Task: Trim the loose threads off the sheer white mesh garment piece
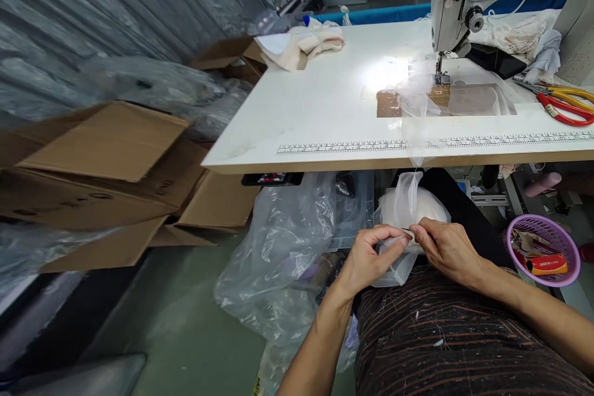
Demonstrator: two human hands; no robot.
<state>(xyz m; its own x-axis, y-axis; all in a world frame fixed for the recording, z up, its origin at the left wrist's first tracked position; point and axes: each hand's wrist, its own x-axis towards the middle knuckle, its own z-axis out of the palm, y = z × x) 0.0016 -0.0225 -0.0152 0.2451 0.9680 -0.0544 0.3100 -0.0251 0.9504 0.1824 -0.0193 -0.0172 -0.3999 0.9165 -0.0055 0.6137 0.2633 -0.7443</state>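
Sheer white fabric (pixel 405 198) hangs from the table edge down to my lap, where part of it is bunched. My left hand (pixel 377 255) pinches the fabric between thumb and index finger. Close beside it, my right hand (pixel 443 247) is also closed at the fabric, its fingertips nearly touching the left ones; a small dark thing shows between them, too small to name. Above, more sheer fabric lies under the needle area of a white sewing machine (pixel 476 18).
Red-handled scissors (pixel 563 112) lie at the table's right. Folded cloth (pixel 320 37) rests on the far left corner. Cardboard boxes (pixel 106 142) and clear plastic bags (pixel 283 253) stand left of the table (pixel 315 105). A purple basket (pixel 570 247) is at lower right.
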